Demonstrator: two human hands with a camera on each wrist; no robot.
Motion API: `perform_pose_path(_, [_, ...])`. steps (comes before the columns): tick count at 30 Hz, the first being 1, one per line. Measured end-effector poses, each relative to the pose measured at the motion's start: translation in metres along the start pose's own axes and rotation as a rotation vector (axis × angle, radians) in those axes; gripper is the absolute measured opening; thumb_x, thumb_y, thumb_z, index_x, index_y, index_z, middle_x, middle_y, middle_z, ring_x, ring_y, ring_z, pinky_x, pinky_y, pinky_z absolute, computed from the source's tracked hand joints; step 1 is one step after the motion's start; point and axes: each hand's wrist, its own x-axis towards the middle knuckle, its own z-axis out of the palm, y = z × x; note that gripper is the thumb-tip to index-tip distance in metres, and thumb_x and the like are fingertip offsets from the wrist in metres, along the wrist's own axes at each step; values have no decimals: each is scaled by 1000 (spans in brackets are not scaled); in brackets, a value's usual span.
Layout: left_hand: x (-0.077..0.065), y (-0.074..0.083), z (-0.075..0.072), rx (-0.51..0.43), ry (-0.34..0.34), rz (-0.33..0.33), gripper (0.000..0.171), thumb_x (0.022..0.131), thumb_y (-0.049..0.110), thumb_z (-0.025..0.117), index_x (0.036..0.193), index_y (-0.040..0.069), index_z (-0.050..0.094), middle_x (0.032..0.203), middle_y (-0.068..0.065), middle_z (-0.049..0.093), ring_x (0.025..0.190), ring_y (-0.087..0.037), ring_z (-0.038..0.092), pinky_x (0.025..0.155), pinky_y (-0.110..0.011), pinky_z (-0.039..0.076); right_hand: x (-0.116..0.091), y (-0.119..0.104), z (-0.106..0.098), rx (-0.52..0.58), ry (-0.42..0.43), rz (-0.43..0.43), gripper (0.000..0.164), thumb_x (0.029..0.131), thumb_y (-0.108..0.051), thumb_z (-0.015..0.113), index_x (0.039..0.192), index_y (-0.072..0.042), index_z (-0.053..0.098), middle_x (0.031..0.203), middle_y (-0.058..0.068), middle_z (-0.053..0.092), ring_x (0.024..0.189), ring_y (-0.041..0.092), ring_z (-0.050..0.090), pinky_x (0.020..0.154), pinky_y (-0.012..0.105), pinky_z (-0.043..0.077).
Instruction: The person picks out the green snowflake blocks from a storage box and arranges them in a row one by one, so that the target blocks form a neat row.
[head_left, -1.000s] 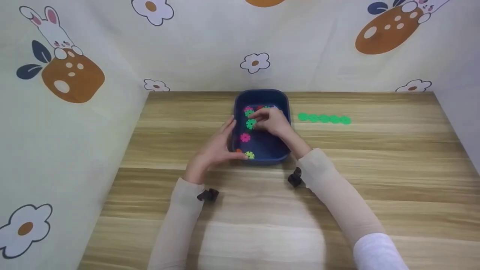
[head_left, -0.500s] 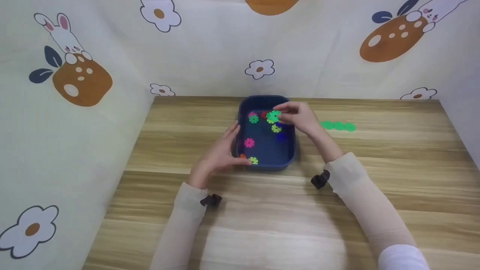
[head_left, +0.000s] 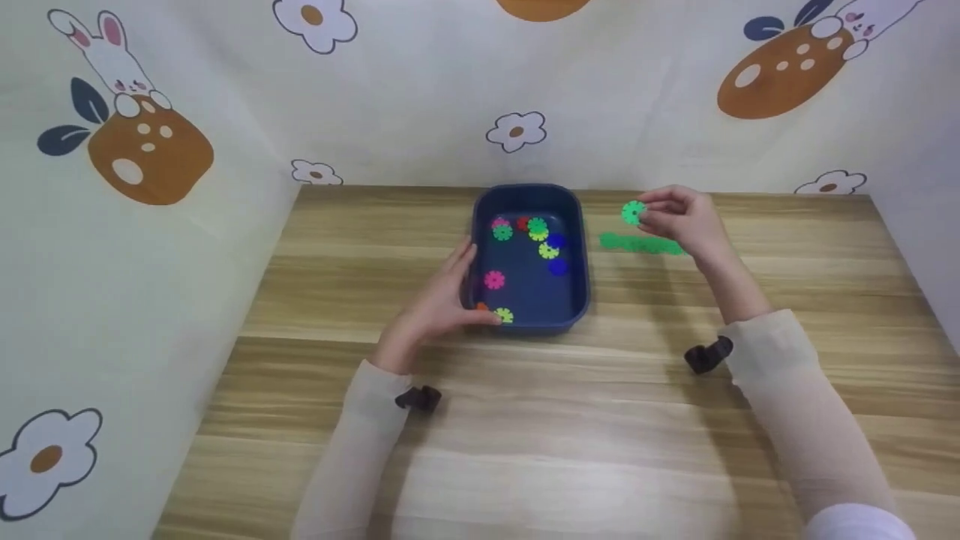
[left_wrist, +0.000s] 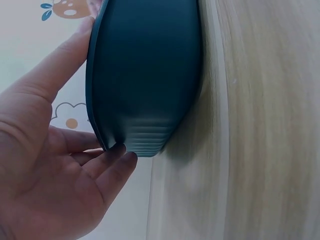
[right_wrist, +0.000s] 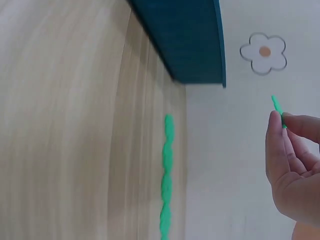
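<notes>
My right hand (head_left: pixel 686 221) pinches a green snowflake building disc (head_left: pixel 633 213) between thumb and fingers. It is raised over the table, to the right of a dark blue plastic bin (head_left: pixel 532 325). In the right wrist view the disc (right_wrist: pixel 276 104) shows edge-on at the fingertips. Below it lies a row of green discs (head_left: pixel 637 244), overlapping end to end and partly hidden by the hand. My left hand (head_left: pixel 442 296) holds the bin's left side, thumb on the near rim. Inside the bin lie several loose discs, among them a pink disc (head_left: pixel 494 280) and a blue disc (head_left: pixel 557 267).
The wood-grain table (head_left: pixel 540 420) reaches back to a patterned cloth wall (head_left: pixel 405 97) close behind the bin. Another cloth side (head_left: pixel 112 300) rises at the left. Small black wrist cameras sit on both sleeves.
My right hand has lifted a green disc out of the bin and carried it right, over the row of green discs. The left hand stays at the bin.
</notes>
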Motion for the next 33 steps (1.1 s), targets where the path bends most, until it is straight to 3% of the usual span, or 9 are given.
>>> perform_pose_path(8, [1, 1, -2, -28, -24, -45, 122, 73, 43, 87, 162, 18, 8, 170, -7, 7, 156, -28, 14, 126, -48, 20, -10, 7, -40, 9, 148, 80, 22, 92, 3, 65, 113, 1, 64, 85, -2, 69, 77, 7, 71, 75, 19, 60])
perform_pose_path(16, [-1, -1, -1, -36, -33, -49, 121, 74, 41, 87, 162, 17, 7, 168, -12, 12, 155, -30, 16, 127, -48, 19, -21, 18, -71, 67, 225, 123, 18, 91, 6, 64, 103, -7, 69, 84, -4, 71, 78, 6, 71, 76, 18, 60])
perform_pose_path(26, [-2, -2, 3, -53, -45, -36, 121, 74, 40, 87, 162, 17, 7, 169, -9, 11, 156, -28, 15, 127, -48, 18, -35, 39, -103, -31, 295, 206, 18, 90, 1, 68, 96, -15, 74, 80, -12, 72, 75, -1, 68, 70, 14, 58])
perform_pose_path(33, [-1, -1, 0, -49, -38, -24, 120, 75, 38, 87, 162, 15, 8, 169, -11, 11, 155, -30, 15, 127, -48, 17, -31, 47, -113, -199, 305, 286, 18, 93, -8, 68, 111, -11, 67, 81, -20, 68, 77, -5, 67, 73, 14, 58])
